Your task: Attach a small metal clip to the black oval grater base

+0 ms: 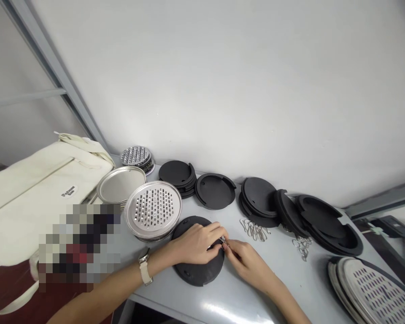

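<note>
A round black plastic disc [199, 275] lies on the grey table near its front edge. My left hand [200, 243] rests over the disc, fingers bent and pinched together at the disc's right rim. My right hand [246, 263] meets it there, thumb and finger closed. Between the fingertips of both hands shows a small metal wire clip [224, 241], mostly covered by the fingers. A pile of similar wire clips [254, 229] lies just beyond my right hand. To the left of the disc stands a stack topped by a round metal grater plate [153, 209].
Stacked black discs [177, 173] line the wall, with more black discs [259, 195] further right. Plain metal plates [121, 184] and small grater plates [137, 156] stand back left. More wire clips [302, 246] and graters [374, 288] lie right. A cream bag [37, 193] sits left.
</note>
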Tool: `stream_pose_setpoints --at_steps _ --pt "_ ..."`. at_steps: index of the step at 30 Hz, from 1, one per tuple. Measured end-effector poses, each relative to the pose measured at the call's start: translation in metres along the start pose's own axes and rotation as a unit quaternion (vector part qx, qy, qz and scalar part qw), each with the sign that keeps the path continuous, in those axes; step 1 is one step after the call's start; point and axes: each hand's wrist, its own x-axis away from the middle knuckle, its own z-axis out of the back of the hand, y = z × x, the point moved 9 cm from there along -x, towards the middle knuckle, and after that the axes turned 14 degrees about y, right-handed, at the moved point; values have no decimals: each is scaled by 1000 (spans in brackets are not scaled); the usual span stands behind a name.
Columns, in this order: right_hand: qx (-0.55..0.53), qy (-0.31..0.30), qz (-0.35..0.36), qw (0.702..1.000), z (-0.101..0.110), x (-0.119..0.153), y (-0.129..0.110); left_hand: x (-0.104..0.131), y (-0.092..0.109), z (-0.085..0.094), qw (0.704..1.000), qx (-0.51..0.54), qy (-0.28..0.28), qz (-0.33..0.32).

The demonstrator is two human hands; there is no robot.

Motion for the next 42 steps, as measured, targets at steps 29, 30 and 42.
stream_pose_setpoints --at_steps 29,30,42 --pt "5 -11 -6 1000 -1 1 1 0 0 -1 1000 -5 3 -8" --pt "5 -11 -6 1000 -1 1 1 0 0 -1 1000 -9 3 -9" --pt "-14 -17 -20 1000 5 0 -8 -1 1 4 999 -31 21 -3"
